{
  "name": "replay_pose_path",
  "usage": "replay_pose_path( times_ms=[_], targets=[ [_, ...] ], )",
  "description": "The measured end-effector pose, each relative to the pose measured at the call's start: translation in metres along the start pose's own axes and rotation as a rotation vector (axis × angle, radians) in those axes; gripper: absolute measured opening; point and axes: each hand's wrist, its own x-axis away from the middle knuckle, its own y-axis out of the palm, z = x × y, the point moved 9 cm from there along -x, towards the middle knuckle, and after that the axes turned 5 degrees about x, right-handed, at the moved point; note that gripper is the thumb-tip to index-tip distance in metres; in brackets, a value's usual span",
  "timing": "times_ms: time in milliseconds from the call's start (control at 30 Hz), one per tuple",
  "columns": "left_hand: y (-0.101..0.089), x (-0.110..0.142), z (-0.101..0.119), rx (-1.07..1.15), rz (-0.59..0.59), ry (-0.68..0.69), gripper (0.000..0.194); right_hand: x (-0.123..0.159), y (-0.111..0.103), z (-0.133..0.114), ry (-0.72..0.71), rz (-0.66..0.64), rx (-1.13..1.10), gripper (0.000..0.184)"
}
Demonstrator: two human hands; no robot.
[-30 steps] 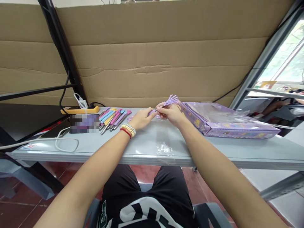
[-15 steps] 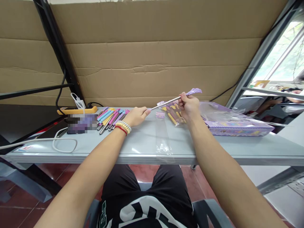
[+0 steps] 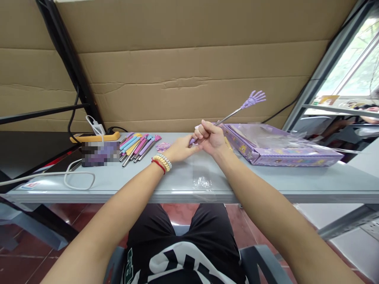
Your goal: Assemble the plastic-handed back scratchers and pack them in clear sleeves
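Reddish floor tiles (image 3: 38,264) show under the near edge of a pale grey table (image 3: 118,183). At 6 o'clock, closest in, one clear plastic sleeve (image 3: 203,182) lies at that edge. Beyond it, at the centre, both hands meet on one purple stick (image 3: 231,115), its metal shaft running toward 2 o'clock. The left hand (image 3: 182,149) has its grip closed around the handle end, thumb against fingers; the right hand (image 3: 213,139) curls its fingers around the stick just beside, though the exact contact is hidden.

For good handling, the left would best stay firm while the right works along the shaft's own line; a sideways push could probably bend such thin metal.

Two beaded bracelets and one red band circle the left wrist. Just beside that hand lies pink printed packaging (image 3: 163,147), its pieces uncountable. At 9 o'clock rests a bunch of coloured sticks (image 3: 139,148), at least six, overlapping too much for an exact count. One purple box (image 3: 296,161) sits at 3 o'clock. Past the bunch, toward 9 o'clock, are one yellow power strip (image 3: 109,137) and one white plug (image 3: 99,128). Cardboard (image 3: 177,63) fills 12 o'clock, farthest back.
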Motion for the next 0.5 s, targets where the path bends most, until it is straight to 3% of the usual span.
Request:
replay_pose_path(
  times_ms=[67,300,500],
  targets=[
    [0.003,0.001,0.002,-0.013,-0.011,0.011,0.045,0.001,0.001,-0.001,-0.021,-0.010,0.004,0.069],
    [-0.003,-0.001,0.002,-0.281,0.118,-0.127,0.043,0.004,-0.005,-0.003,-0.032,0.156,0.005,0.067],
    [-0.007,-0.001,0.005,-0.314,0.132,-0.201,0.045,0.004,-0.012,-0.010,-0.047,0.253,0.054,0.063]
  ],
)
